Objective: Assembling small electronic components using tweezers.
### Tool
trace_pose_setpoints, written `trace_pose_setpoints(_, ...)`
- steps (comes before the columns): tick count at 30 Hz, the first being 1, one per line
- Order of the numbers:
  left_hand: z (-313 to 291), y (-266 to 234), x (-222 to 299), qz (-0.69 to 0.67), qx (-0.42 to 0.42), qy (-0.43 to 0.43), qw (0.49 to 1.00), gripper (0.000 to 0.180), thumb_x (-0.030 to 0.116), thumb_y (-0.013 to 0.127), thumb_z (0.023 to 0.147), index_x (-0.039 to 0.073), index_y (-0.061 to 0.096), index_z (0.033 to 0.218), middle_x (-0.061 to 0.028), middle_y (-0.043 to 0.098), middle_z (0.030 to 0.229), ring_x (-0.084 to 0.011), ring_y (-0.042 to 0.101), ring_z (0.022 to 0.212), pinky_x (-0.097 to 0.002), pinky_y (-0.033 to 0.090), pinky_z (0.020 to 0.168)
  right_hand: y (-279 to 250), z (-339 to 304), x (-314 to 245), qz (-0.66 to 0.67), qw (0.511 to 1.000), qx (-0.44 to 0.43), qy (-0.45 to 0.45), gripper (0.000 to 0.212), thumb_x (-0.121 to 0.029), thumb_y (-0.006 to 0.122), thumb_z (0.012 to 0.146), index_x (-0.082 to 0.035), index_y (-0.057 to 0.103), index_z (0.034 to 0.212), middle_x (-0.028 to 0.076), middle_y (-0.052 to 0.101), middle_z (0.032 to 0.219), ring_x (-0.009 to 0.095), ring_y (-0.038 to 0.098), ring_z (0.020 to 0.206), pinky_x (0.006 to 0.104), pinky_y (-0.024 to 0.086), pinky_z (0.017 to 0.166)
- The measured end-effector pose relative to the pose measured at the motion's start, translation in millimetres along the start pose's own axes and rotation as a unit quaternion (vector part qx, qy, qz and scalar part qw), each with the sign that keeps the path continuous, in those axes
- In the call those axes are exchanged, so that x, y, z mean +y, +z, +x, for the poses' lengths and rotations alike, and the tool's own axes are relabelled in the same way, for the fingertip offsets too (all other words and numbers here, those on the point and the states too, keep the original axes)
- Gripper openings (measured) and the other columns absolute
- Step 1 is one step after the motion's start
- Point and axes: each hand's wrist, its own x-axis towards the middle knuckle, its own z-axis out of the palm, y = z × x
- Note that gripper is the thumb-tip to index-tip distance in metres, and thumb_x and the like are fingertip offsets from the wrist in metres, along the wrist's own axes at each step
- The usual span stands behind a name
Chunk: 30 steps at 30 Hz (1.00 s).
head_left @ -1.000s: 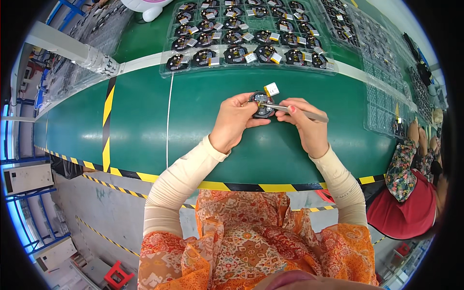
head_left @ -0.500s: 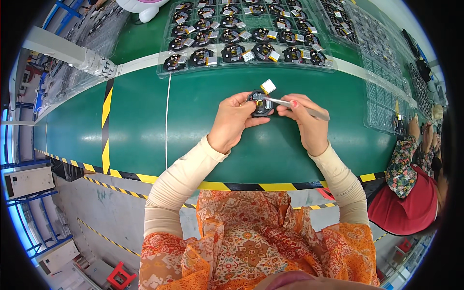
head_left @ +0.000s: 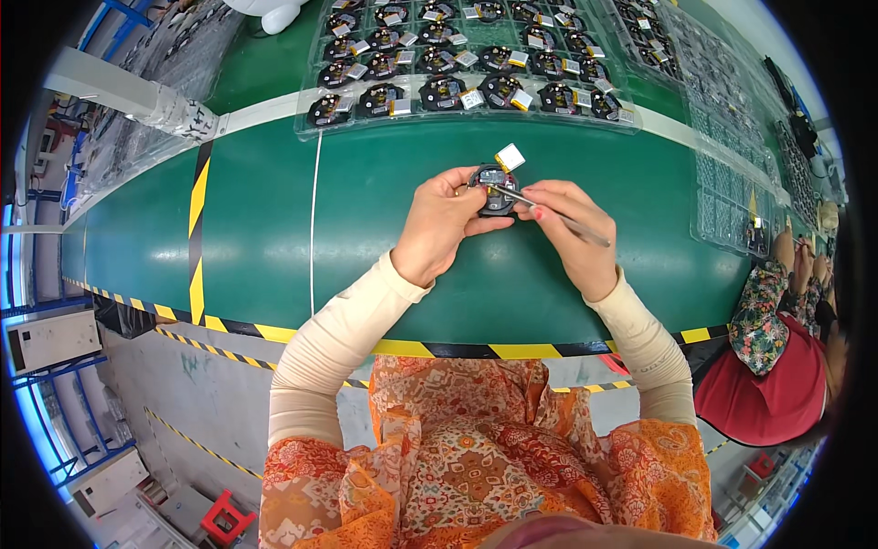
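I see the small round black part held just above the green belt, my left hand pinching its rim, my right hand gripping tweezers whose tip sits inside it (mid-assembly, I judge). Next calls for steady, fine tip placement.

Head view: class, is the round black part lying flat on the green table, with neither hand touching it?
No: the left hand holds the round black part above the table while the right hand puts tweezers to it.
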Motion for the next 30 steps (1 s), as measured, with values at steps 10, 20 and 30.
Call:
trace_pose_setpoints(10, -2, 3, 2, 0.001, -0.037, -0.008, 0.999, 0.025, 0.002, 0.043, 0.089, -0.008, 0.047, 0.112, -0.0129, 0.06, 0.098, -0.0187, 0.063, 0.084, -0.0298, 0.057, 0.073, -13, 5, -3, 0.256, 0.944, 0.06, 0.201, 0.024, -0.006, 0.05, 0.088, 0.012, 0.056, 0.102, 0.019, 0.057, 0.101, 0.026, 0.062, 0.086, 0.0333, 0.052, 0.079)
trace_pose_setpoints(20, 0, 3, -1, -0.018, -0.015, 0.006, 1.0, 0.021, 0.0, 0.043, 0.089, -0.007, 0.043, 0.108, -0.0156, 0.058, 0.1, -0.0208, 0.062, 0.087, -0.0315, 0.057, 0.074, -4, 4, -4, 0.237, 0.949, 0.097, 0.182, 0.023, -0.003, 0.053, 0.086, 0.01, 0.056, 0.104, 0.018, 0.059, 0.102, 0.024, 0.062, 0.088, 0.0316, 0.051, 0.08)
trace_pose_setpoints(30, -1, 2, -3, -0.009, -0.054, 0.014, 0.998, 0.023, -0.002, 0.042, 0.087, -0.008, 0.041, 0.109, -0.0165, 0.057, 0.1, -0.0226, 0.062, 0.088, -0.0342, 0.056, 0.076, -10, 4, -3, 0.313, 0.905, 0.122, 0.262, 0.024, -0.005, 0.055, 0.085, 0.009, 0.056, 0.104, 0.017, 0.062, 0.094, 0.02, 0.063, 0.079, 0.0278, 0.052, 0.073)
